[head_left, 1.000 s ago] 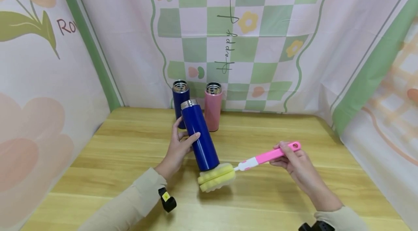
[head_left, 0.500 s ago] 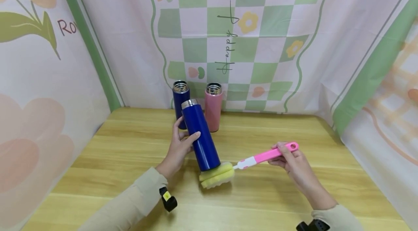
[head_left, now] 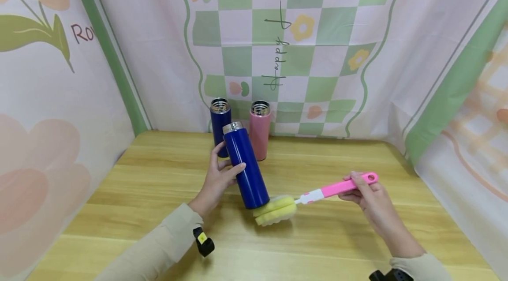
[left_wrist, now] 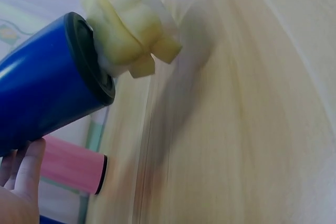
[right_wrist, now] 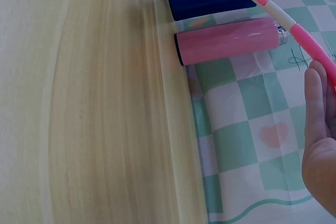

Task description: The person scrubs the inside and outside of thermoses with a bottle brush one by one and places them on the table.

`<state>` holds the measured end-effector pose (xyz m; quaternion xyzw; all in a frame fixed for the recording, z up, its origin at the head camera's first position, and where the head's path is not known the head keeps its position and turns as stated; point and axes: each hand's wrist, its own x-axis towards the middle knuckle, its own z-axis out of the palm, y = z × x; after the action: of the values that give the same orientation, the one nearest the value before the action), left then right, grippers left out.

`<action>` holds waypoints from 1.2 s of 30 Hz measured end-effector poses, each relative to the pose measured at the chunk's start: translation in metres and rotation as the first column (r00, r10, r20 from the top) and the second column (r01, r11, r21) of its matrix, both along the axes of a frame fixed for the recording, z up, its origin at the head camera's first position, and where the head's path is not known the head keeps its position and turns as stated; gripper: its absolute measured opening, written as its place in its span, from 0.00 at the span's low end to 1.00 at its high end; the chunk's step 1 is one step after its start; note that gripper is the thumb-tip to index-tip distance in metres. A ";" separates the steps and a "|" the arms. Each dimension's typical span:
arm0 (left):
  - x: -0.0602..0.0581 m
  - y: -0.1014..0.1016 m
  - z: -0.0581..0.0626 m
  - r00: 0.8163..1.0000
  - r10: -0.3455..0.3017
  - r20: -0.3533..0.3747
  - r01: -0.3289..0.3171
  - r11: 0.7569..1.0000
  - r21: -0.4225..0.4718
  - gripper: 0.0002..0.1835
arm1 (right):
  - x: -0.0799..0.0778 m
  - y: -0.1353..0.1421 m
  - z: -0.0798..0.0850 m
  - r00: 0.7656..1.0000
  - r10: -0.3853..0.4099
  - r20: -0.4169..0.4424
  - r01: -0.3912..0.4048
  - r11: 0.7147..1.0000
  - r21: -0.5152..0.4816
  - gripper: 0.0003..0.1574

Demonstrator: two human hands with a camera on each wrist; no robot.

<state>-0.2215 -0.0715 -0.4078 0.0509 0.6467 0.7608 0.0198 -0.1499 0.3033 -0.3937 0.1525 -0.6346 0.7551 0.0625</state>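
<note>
A blue thermos bottle (head_left: 247, 168) without a lid is held tilted above the table by my left hand (head_left: 216, 179), thumb across its front. Its steel mouth points up and away, its base down toward me. My right hand (head_left: 371, 199) grips the pink handle of a bottle brush (head_left: 335, 189). The brush's yellow sponge head (head_left: 278, 211) lies against the bottle's base; in the left wrist view the sponge (left_wrist: 128, 27) touches the dark bottom rim. The fingers under the bottle are partly hidden in the head view.
Behind the held bottle stand a dark blue bottle (head_left: 220, 124) and a pink bottle (head_left: 259, 131), both upright with uncovered mouths. The wooden table (head_left: 166, 157) ends at a patterned curtain (head_left: 230, 58), with more printed cloth on both sides.
The brush first shifts slightly left, then moves right with my right hand, its sponge sliding along the bottle's base. The held bottle shifts a little to the right. The standing bottles stay put.
</note>
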 end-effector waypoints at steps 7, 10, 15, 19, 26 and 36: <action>0.000 0.002 -0.001 0.999 -0.014 -0.048 0.012 0.999 -0.043 0.48 | 0.002 0.004 0.001 1.000 0.005 -0.004 -0.005 1.000 0.023 0.18; -0.002 0.003 -0.004 0.997 -0.020 -0.076 0.016 0.998 -0.053 0.48 | 0.003 0.003 0.000 1.000 0.002 -0.006 -0.002 0.999 0.042 0.18; -0.004 0.006 -0.007 0.992 -0.029 -0.123 0.018 0.995 -0.095 0.49 | 0.004 0.004 -0.001 1.000 -0.012 -0.010 0.012 0.999 0.051 0.18; -0.007 0.012 -0.006 0.987 -0.042 -0.156 0.022 0.992 -0.122 0.50 | 0.005 0.006 -0.002 1.000 -0.006 -0.009 0.007 0.999 0.044 0.18; -0.016 0.026 -0.005 0.988 -0.049 -0.149 0.025 0.987 -0.156 0.50 | 0.005 0.007 -0.002 1.000 -0.024 0.003 0.024 0.998 0.055 0.18; -0.033 0.051 -0.004 0.978 -0.076 -0.194 0.030 0.973 -0.230 0.47 | 0.008 0.013 -0.001 0.999 -0.050 -0.005 0.051 0.997 0.058 0.18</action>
<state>-0.2547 -0.0201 -0.4121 0.1422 0.7259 0.6726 -0.0197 -0.1420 0.3165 -0.3944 0.1397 -0.6600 0.7340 0.0782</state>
